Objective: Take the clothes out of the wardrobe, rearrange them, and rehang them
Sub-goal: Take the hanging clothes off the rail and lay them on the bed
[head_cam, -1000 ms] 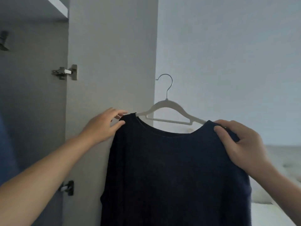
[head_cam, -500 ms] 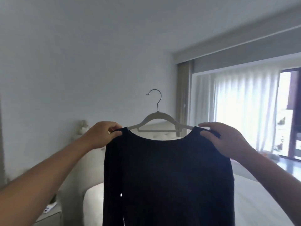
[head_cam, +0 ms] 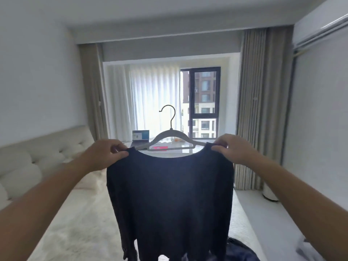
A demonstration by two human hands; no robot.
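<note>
Dark sweater [head_cam: 169,200] held up on its hanger [head_cam: 170,137], above the bed [head_cam: 79,223].
You hold it at chest height facing the window [head_cam: 204,102]: your left hand [head_cam: 105,154] pinches its left shoulder, your right hand [head_cam: 232,150] pinches the right; the hanger's hook points up, free of any rail.

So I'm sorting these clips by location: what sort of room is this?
Most likely a bedroom: a white bed with a tufted headboard, floor-length curtains at the window, and a wall air conditioner.
</note>
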